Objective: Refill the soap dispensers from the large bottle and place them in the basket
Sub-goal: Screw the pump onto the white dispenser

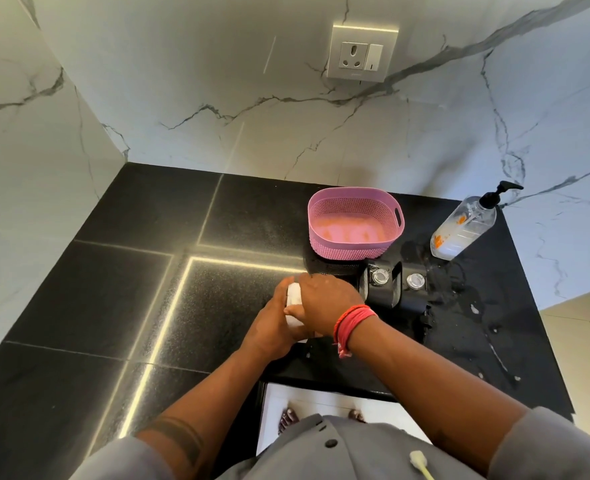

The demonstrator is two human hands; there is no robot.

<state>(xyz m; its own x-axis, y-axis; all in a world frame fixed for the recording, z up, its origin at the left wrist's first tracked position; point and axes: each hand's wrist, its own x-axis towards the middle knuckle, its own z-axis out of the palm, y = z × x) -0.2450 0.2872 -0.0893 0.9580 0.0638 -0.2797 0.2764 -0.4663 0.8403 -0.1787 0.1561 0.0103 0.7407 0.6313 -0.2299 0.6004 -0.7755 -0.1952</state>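
Both hands on it: left hand (269,327) grips small white plastic bottle (294,299), right hand (324,299) fingers curled over its top | bottle near black stone surface (148,271) front, pink perforated basket (355,251) beyond | tip: steady the base, twist evenly.

White marble walls (182,81) with grey veins meet in a corner at the far left, and a silver socket plate (362,51) with a switch sits high on the far wall. The black speckled desk (141,271) below is glossy, crossed by bright reflected lines of light. Pale floor (577,348) shows at the right.
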